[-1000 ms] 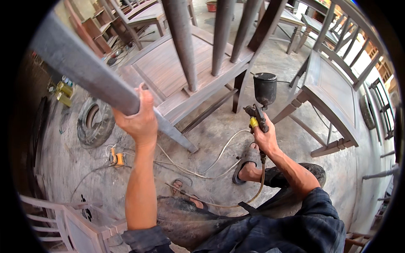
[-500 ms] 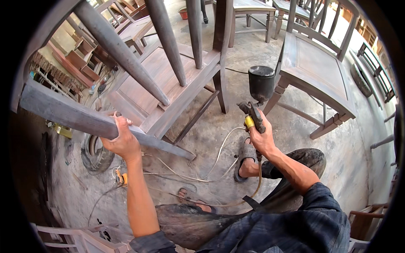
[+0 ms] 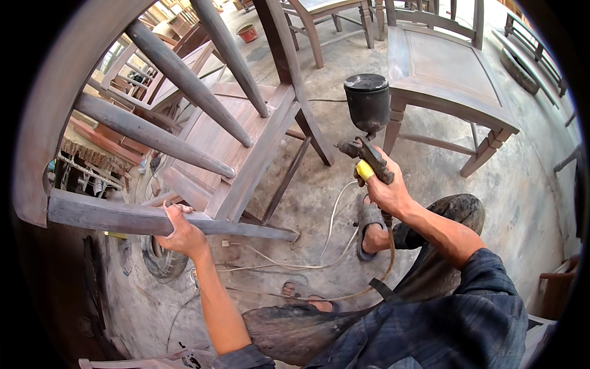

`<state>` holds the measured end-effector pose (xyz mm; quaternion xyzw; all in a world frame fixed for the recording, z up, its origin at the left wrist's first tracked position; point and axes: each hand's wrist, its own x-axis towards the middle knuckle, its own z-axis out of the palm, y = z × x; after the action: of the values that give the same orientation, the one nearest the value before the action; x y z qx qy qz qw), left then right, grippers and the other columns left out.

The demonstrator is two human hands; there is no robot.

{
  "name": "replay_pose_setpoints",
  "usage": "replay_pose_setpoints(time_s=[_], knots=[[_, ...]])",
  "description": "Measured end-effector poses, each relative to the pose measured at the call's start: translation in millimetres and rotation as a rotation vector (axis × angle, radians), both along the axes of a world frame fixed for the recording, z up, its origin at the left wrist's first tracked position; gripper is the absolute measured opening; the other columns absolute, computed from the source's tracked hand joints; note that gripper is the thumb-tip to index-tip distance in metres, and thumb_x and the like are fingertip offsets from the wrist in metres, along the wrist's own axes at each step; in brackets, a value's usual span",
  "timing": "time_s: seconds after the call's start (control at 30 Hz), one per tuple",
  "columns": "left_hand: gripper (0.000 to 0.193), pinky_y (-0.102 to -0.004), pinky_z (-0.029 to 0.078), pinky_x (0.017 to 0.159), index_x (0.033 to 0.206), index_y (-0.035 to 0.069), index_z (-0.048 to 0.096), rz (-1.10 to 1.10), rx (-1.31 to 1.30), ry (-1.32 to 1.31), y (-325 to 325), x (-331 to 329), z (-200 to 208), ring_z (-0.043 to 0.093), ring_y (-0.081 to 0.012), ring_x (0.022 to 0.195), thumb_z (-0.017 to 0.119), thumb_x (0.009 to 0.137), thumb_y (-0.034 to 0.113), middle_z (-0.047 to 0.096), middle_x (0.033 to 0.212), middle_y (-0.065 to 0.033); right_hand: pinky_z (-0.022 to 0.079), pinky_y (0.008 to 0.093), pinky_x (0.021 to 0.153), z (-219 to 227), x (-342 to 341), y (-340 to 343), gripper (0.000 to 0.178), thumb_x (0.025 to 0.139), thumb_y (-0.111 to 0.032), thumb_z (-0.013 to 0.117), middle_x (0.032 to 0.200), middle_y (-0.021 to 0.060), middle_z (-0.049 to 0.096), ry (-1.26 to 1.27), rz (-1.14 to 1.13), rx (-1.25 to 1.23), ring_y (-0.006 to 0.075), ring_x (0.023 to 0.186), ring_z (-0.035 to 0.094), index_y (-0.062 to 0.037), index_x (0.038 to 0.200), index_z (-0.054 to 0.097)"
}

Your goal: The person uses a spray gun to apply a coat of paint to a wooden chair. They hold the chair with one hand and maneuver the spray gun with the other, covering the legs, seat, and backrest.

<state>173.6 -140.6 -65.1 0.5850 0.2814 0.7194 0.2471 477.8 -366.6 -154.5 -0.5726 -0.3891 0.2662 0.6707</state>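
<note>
My left hand (image 3: 186, 235) is closed around the back post of a greyish-brown wooden chair (image 3: 255, 178). This chair leans with its slatted backrest toward the left, and its panelled seat faces away from me. In my right hand (image 3: 393, 192) is a spray gun (image 3: 367, 155), held upright with a black cup (image 3: 367, 101) on top. A yellow piece (image 3: 364, 170) shows at the fingers on the gun's trigger side. The gun's nozzle end points left toward the chair, with a gap between them. A hose (image 3: 391, 255) runs down from its handle.
Another wooden chair (image 3: 445, 64) stands just beyond the gun on the right. Pale cables (image 3: 326, 246) cross the concrete floor near my sandalled feet. A tire (image 3: 165, 261) lies under the held post. More chairs and a red bucket (image 3: 247, 32) are farther back.
The whole view has tilted, and more of the held chair's backrest shows at the left. Both hands keep their grips, and the spray gun stays on the chair's right side.
</note>
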Motion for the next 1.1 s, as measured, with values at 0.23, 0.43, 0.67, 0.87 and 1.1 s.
replay_pose_setpoints(time_s=[0.23, 0.43, 0.67, 0.87, 1.1], knots=[[0.021, -0.0327, 0.050, 0.058, 0.107, -0.010, 0.058, -0.001, 0.023, 0.038, 2.9, -2.8, -0.4, 0.057, -0.0179, 0.063, 0.063, 0.097, 0.009, 0.060, 0.077, -0.0103, 0.049, 0.0259, 0.071, -8.9, -9.5, -17.6, 0.041, 0.097, -0.006, 0.061, 0.090, 0.0015, 0.063, 0.088, 0.112, 0.063, 0.0073, 0.080, 0.056, 0.0001, 0.137, 0.054], [0.019, -0.0329, 0.050, 0.057, 0.101, -0.008, 0.059, 0.021, 0.028, 0.025, 3.0, -2.1, 0.3, 0.057, -0.0178, 0.062, 0.063, 0.098, 0.010, 0.060, 0.075, -0.0099, 0.048, 0.0244, 0.065, 11.1, 5.9, -9.2, 0.038, 0.099, -0.008, 0.059, 0.087, -0.0002, 0.062, 0.000, 0.030, 0.016, 0.0062, 0.073, 0.055, -0.0029, 0.136, 0.055], [0.017, -0.0330, 0.050, 0.058, 0.099, -0.007, 0.059, 0.005, -0.009, -0.016, -0.1, 0.4, 1.5, 0.057, -0.0178, 0.063, 0.064, 0.097, 0.009, 0.061, 0.078, -0.0107, 0.048, 0.0256, 0.067, 20.0, 31.1, 16.0, 0.030, 0.099, -0.009, 0.057, 0.086, 0.0015, 0.062, -0.049, -0.016, 0.055, 0.0082, 0.074, 0.056, -0.0027, 0.128, 0.058], [0.019, -0.0337, 0.052, 0.060, 0.106, -0.008, 0.056, 0.007, -0.030, -0.007, -4.7, 0.2, 4.1, 0.058, -0.0181, 0.064, 0.064, 0.096, 0.006, 0.061, 0.081, -0.0111, 0.046, 0.0254, 0.063, 32.6, 21.5, 16.2, 0.024, 0.099, -0.012, 0.061, 0.081, 0.0004, 0.062, 0.033, 0.022, 0.007, 0.0077, 0.071, 0.056, -0.0031, 0.122, 0.060], [0.016, -0.0333, 0.052, 0.059, 0.102, -0.007, 0.054, 0.021, -0.016, 0.002, -4.7, 1.3, 3.9, 0.058, -0.0178, 0.064, 0.064, 0.096, 0.004, 0.061, 0.080, -0.0113, 0.047, 0.0267, 0.063, 29.5, 26.4, 35.8, 0.026, 0.099, -0.012, 0.061, 0.082, 0.0013, 0.064, -0.052, -0.057, 0.085, 0.0083, 0.070, 0.057, -0.0029, 0.123, 0.061]])
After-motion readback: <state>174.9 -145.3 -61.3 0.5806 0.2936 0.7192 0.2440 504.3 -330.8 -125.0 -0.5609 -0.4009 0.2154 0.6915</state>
